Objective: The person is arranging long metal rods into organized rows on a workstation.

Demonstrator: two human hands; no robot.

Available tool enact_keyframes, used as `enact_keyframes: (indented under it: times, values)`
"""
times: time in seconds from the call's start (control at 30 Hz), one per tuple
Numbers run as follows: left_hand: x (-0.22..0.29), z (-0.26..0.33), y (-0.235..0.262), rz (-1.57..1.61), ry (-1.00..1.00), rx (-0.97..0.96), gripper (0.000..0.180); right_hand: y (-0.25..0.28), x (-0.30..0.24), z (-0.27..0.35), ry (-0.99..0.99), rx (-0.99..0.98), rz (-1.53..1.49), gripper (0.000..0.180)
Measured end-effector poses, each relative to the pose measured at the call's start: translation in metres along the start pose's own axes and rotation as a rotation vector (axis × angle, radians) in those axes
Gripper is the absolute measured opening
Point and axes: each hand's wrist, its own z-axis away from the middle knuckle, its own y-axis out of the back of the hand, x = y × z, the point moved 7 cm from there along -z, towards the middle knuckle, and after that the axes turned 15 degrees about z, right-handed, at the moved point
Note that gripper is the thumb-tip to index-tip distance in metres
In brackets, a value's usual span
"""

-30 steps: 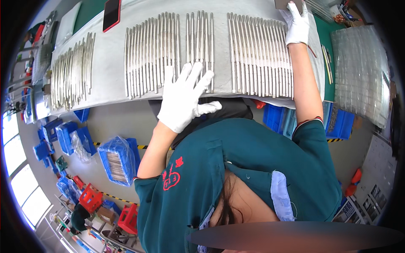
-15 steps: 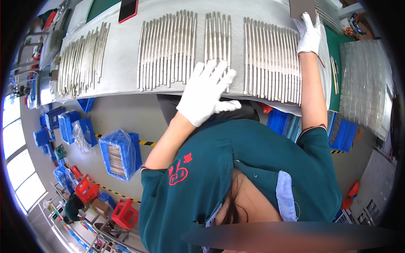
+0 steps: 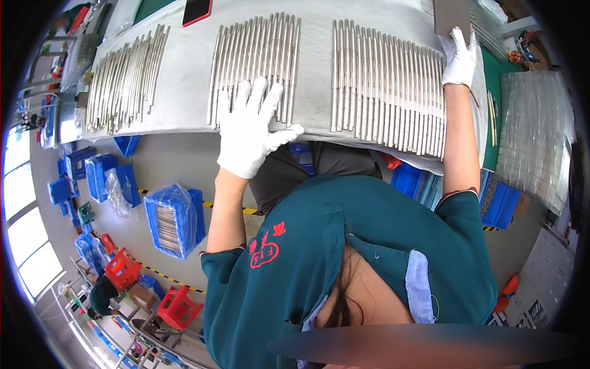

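Observation:
My left hand [image 3: 249, 129], in a white glove, has its fingers spread over the lower ends of the middle group of thin metal rods [image 3: 264, 52]. To its right lies a wider group of metal rods [image 3: 387, 86], side by side. At the far right my right hand [image 3: 461, 61], also gloved, is at the near edge of a grey-brown board [image 3: 450, 15]. Its fingertips overlap the board, and the thumb seems to go under the corner. A looser group of metal rods [image 3: 129, 80] lies at the left. All rest on a pale cloth [image 3: 314, 92].
A phone with a red edge [image 3: 196, 9] lies at the table's far side. Clear plastic sheets [image 3: 533, 135] are stacked at the right. On the floor at left stands a blue crate [image 3: 196, 215] with wrapped rods. Red stools [image 3: 178, 307] and another person [image 3: 103, 298] are farther off.
My left hand has moved left, from the small group of rods to the middle group. The small group now stands joined with the right group. My right hand stays at the board.

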Motion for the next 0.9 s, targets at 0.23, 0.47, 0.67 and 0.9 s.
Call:
enact_keyframes:
  times: [0.23,0.47,0.67,0.9]
  values:
    - [0.017,-0.001,-0.018,0.078,0.017,-0.116,0.079,0.0,-0.004,0.004,-0.013,-0.027,-0.008,0.063]
    - [0.056,-0.014,-0.038,0.21,-0.142,-0.184,0.084,-0.002,-0.009,0.002,-0.026,-0.01,-0.02,0.06]
    - [0.034,-0.02,-0.015,0.183,-0.121,-0.035,0.081,-0.003,0.0,0.0,-0.038,-0.008,-0.033,0.06]
    - [-0.023,-0.01,-0.003,-0.118,0.102,-0.05,0.077,0.001,-0.002,0.0,-0.012,-0.007,-0.007,0.054]
